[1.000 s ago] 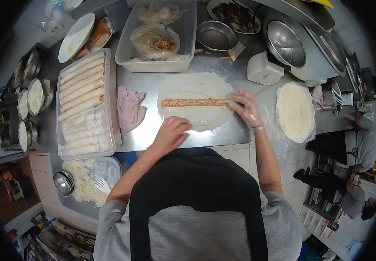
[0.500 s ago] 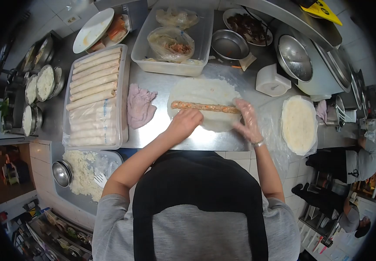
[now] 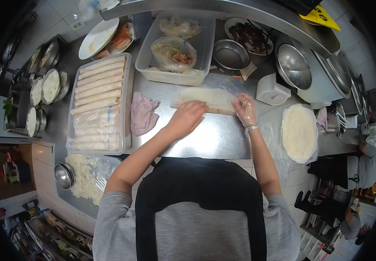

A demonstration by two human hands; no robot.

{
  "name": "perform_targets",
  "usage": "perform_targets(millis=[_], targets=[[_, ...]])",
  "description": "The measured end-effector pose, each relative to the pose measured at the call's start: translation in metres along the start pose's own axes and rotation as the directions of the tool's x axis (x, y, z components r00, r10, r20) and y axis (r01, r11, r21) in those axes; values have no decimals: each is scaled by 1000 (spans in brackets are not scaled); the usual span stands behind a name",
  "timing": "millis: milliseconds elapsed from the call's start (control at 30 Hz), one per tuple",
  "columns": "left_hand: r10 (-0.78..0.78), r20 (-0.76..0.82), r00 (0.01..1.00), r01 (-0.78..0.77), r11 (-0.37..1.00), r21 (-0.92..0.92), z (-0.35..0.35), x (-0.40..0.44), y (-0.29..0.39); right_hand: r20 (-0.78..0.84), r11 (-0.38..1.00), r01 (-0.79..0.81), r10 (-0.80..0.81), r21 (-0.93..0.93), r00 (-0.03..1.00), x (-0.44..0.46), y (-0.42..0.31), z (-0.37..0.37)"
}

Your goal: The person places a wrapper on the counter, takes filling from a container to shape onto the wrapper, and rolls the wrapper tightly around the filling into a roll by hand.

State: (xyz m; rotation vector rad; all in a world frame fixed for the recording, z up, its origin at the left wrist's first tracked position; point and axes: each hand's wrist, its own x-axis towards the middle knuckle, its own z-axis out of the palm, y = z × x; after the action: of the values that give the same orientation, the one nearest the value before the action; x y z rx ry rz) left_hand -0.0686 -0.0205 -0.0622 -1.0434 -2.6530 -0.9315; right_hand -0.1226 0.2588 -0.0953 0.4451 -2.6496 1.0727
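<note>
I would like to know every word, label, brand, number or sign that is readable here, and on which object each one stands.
No text can be read with certainty.
Yellow sign, top right: dark marks, too small and blurred to read.
Clear plastic film over the lower rolls in the left container: blue print, too small to read.
White device beside the metal bowls: no readable number or brand.

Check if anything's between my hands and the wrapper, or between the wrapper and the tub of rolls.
Nothing visible separates the left hand or right hand from the wrapper; both touch it. Between it and the tub, the pink cloth lies on the counter.
</note>
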Motion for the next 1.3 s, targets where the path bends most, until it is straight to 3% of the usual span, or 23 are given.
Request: perform_targets(millis=[67,133,200,233,300,433,500,600,700,900,1033,1067,1133,1167,1233,1300], targets=[[-34,54,998,24,985,174,13,-13,0,-26,1000,4,-5,-17,1000,3,0,2],[-45,75,996,28,977,211,18,-17,-6,-59,999,6,-8,-37,998,5,-3,2],[-55,44,997,44,972,229,18,-14,-5,-237,953,196,-250,-230,939,10,-23,1],[-59,41,997,48,972,228,18,-13,-7,-232,953,199,-253,-230,939,9,-28,7],[-117,9,993,110,955,274,20,-9,-12,168,941,333,-318,-66,933,2,-40,18],[-102,5,995,98,971,218,16,-8,-15,310,934,348,-308,-81,900,-3,-68,26],[-160,65,985,149,977,150,11,-12,-10,348,937,337,-286,-94,893,-3,-61,22],[-191,3,982,187,963,193,2,-21,-13,395,943,302,-226,-141,890,-5,-45,3],[-194,-45,980,198,975,106,-3,-33,-24,418,949,252,-154,-191,895,-8,-28,-23],[-177,2,984,176,977,118,-4,-22,-22,548,928,206,-2,-311,836,21,-26,-46],[-166,75,983,160,984,78,6,6,-16,468,946,320,-264,-44,844,58,-60,14],[-166,82,983,162,985,54,12,9,-17,466,945,323,-267,-43,843,63,-67,32],[-175,84,981,173,984,39,19,10,-19,480,879,457,-462,136,746,72,-78,60],[-178,51,983,176,984,35,22,8,-19,480,874,463,-472,147,739,76,-80,65],[-158,-7,987,158,987,22,27,1,-20,615,920,390,-329,38,716,82,-82,73],[-164,-12,986,165,986,36,19,-5,-26,610,917,391,-353,76,709,84,-79,74]])
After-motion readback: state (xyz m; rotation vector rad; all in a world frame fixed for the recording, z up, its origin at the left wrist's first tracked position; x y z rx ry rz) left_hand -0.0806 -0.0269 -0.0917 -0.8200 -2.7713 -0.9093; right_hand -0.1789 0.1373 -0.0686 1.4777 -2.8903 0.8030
